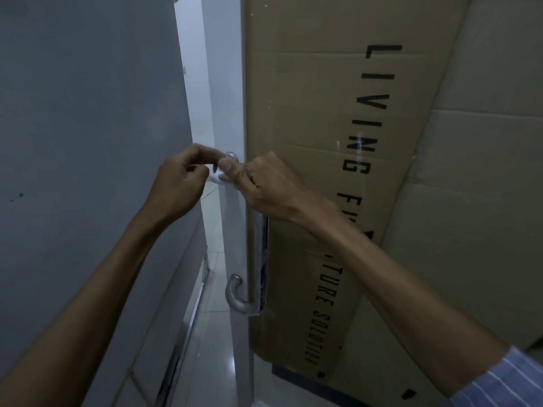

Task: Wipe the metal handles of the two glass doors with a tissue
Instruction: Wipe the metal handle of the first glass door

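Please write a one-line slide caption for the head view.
Both hands hold a tissue at the top of a door handle.

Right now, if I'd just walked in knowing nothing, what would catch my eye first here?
Probably the two hands meeting mid-frame: the left hand and right hand both pinch a small white tissue at the top end of a metal door handle. Next, the tall cardboard box standing behind the glass on the right, printed with big black letters running downward. The handle's lower end curves into a shiny hook below the hands.
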{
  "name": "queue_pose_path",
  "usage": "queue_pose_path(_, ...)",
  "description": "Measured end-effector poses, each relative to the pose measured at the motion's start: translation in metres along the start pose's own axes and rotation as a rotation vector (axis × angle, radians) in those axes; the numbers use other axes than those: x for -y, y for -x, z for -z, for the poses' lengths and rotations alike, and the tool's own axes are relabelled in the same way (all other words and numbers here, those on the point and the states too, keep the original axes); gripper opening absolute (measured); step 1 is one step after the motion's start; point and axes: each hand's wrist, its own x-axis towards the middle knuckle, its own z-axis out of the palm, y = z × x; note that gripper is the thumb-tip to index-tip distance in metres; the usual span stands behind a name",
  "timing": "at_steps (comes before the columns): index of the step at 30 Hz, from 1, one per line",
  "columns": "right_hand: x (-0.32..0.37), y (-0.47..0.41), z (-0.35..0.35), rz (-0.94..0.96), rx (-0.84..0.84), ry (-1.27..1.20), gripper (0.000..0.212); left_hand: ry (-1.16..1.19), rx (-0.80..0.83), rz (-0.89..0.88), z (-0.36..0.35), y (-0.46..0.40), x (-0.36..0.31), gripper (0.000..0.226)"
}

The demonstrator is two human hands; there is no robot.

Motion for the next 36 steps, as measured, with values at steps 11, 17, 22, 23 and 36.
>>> queue_pose_path(11, -0.006, 0.013, 0.0, 0.008, -0.117, 0.077, 0.058, -0.151, 0.045, -0.078, 0.005, -0.005, 0.002, 0.041)
queue_pose_path(17, 0.001, 0.014, 0.005, -0.063, -0.074, -0.081, 0.066, -0.044, 0.029, -0.035, 0.011, 0.001, 0.005, 0.042)
queue_pose_path(22, 0.011, -0.018, -0.006, -0.161, 0.013, -0.147, 0.062, 0.229, -0.067, 0.086, 0.01, 0.002, 0.007, 0.044)
queue_pose_path(23, 0.012, -0.024, -0.009, -0.206, 0.02, -0.144, 0.065, 0.235, -0.076, 0.101, 0.011, 0.002, 0.008, 0.044)
queue_pose_path(36, 0.006, -0.042, -0.012, -0.318, 0.07, -0.044, 0.077, 0.111, -0.041, 0.114, 0.015, 0.001, 0.017, 0.031)
